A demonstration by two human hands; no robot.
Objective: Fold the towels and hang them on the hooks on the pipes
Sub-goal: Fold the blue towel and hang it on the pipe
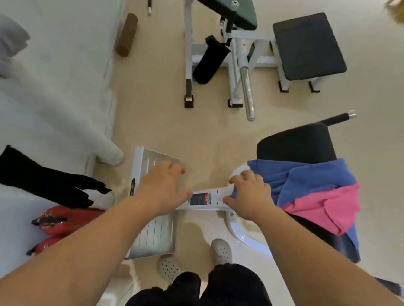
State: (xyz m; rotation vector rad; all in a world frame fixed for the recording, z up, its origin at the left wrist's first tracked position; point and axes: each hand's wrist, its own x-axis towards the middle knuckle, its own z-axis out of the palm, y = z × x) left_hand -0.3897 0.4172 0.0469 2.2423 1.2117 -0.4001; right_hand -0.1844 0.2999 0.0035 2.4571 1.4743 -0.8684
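Left hand (162,186): fingers loosely spread, holding nothing, left of the seat (296,141).
Right hand (248,195): grips the blue towel (315,176) by its edge.
Blue towel: heaped on the seat.
Pink towel (325,206): atop it.

At the right, a padded seat (298,141) carries a large towel (315,176) with a smaller towel (325,206) lying on its near part. The right hand (250,195) holds the large towel's left edge over the machine's labelled frame bar (207,199), and the left hand (162,188) is just left of that bar, above the footplate (151,233). Left of the footplate a cloth (37,178) lies draped just nearer than a thick pipe (54,107), with boxing gloves (65,217) nearer again, while far across the floor stands a weight bench (220,4) with a square pad (308,45) to its right.
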